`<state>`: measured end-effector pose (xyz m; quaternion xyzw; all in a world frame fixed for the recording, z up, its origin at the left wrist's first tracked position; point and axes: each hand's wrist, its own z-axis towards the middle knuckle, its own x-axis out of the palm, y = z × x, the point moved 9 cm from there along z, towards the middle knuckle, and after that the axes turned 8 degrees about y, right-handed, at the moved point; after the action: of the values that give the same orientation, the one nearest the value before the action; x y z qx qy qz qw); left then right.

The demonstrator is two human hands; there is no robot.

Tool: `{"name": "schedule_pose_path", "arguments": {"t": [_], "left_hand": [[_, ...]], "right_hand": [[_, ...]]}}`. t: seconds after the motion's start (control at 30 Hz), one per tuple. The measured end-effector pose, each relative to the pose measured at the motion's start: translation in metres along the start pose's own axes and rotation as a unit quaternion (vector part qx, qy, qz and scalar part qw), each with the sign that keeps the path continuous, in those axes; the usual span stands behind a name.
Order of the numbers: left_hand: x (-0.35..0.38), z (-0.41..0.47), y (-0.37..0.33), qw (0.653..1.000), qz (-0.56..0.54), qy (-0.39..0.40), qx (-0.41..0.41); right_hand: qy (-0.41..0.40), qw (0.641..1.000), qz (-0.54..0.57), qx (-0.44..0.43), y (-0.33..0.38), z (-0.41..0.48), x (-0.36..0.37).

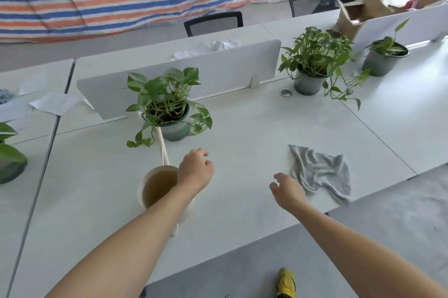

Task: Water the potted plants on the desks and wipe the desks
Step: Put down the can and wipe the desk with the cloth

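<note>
Your right hand point(288, 191) relaxed, empty, just beside cloth point(322, 171) — bunch it firmly. Left hand point(195, 173) relaxed, empty, above watering can point(155, 188); don't tip it.

Both bare forearms are extended forward; the left hand point(196, 173) and right hand point(288, 190) are held palm-down, fingers loosely curled.

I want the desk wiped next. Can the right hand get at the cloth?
Likely yes: the open right hand hovers right beside the cloth, and nothing lies on the cloth or in the way.
</note>
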<state>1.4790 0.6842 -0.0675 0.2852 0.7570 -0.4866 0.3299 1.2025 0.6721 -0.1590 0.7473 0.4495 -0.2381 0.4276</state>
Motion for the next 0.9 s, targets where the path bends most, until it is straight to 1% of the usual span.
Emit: {"name": "schedule_pose_path", "arguments": {"t": [0.07,0.13,0.23,0.3,0.33,0.37,0.4,0.43,0.47,0.5,0.53,0.57,0.6,0.63,0.67,0.7,0.73,0.77,0.8,0.83,0.87,0.9], "left_hand": [[0.035,0.01,-0.01,0.999,0.025,0.029,-0.008],[0.068,0.017,-0.011,0.997,0.05,0.057,-0.025],[0.112,0.032,-0.009,0.991,0.088,0.085,-0.056],[0.129,0.042,-0.007,0.987,0.114,0.082,-0.076],[0.133,0.047,-0.005,0.985,0.127,0.075,-0.086],[0.136,0.052,-0.002,0.983,0.137,0.066,-0.098],[0.139,0.058,0.001,0.981,0.146,0.058,-0.111],[0.139,0.061,0.005,0.979,0.154,0.051,-0.125],[0.139,0.064,0.01,0.976,0.16,0.046,-0.137],[0.139,0.066,0.013,0.974,0.164,0.044,-0.148],[0.139,0.069,0.017,0.973,0.166,0.044,-0.157],[0.14,0.071,0.02,0.971,0.167,0.047,-0.166],[0.141,0.073,0.023,0.969,0.168,0.051,-0.172],[0.143,0.074,0.025,0.968,0.168,0.054,-0.177],[0.143,0.074,0.026,0.968,0.17,0.054,-0.176],[0.145,0.075,0.029,0.967,0.171,0.051,-0.181],[0.145,0.076,0.03,0.967,0.175,0.047,-0.18],[0.147,0.078,0.032,0.966,0.18,0.042,-0.18],[0.148,0.079,0.034,0.964,0.19,0.037,-0.182],[0.149,0.081,0.034,0.962,0.2,0.033,-0.183],[0.15,0.083,0.034,0.96,0.207,0.03,-0.185],[0.15,0.086,0.032,0.96,0.206,0.023,-0.189]], "right_hand": [[-0.052,0.998,-0.044,0.005,-0.043,0.025,-0.035],[-0.067,0.994,-0.082,0.006,-0.081,0.05,-0.061],[-0.028,0.989,-0.14,0.045,-0.13,0.098,-0.08],[-0.018,0.986,-0.15,0.068,-0.134,0.121,-0.072],[-0.016,0.984,-0.166,0.056,-0.122,0.126,-0.059],[-0.01,0.981,-0.191,0.007,-0.1,0.126,-0.039],[0.008,0.972,-0.222,-0.075,-0.074,0.12,-0.013],[0.031,0.953,-0.244,-0.174,-0.048,0.105,0.015],[0.052,0.923,-0.269,-0.27,-0.032,0.086,0.038],[0.054,0.891,-0.292,-0.344,-0.031,0.076,0.047],[0.061,0.865,-0.313,-0.387,-0.036,0.079,0.041],[0.058,0.856,-0.328,-0.396,-0.048,0.098,0.021],[0.033,0.865,-0.331,-0.376,-0.064,0.127,-0.007],[-0.01,0.888,-0.323,-0.327,-0.081,0.161,-0.046],[-0.036,0.922,-0.305,-0.235,-0.105,0.194,-0.088],[-0.058,0.952,-0.273,-0.125,-0.13,0.224,-0.124],[-0.098,0.969,-0.225,-0.027,-0.147,0.237,-0.155],[-0.128,0.975,-0.174,0.049,-0.157,0.243,-0.17],[-0.141,0.979,-0.125,0.083,-0.153,0.243,-0.166],[-0.139,0.982,-0.1,0.074,-0.136,0.237,-0.145],[-0.137,0.985,-0.103,0.019,-0.11,0.223,-0.118],[-0.131,0.98,-0.127,-0.077,-0.079,0.205,-0.085]]}}
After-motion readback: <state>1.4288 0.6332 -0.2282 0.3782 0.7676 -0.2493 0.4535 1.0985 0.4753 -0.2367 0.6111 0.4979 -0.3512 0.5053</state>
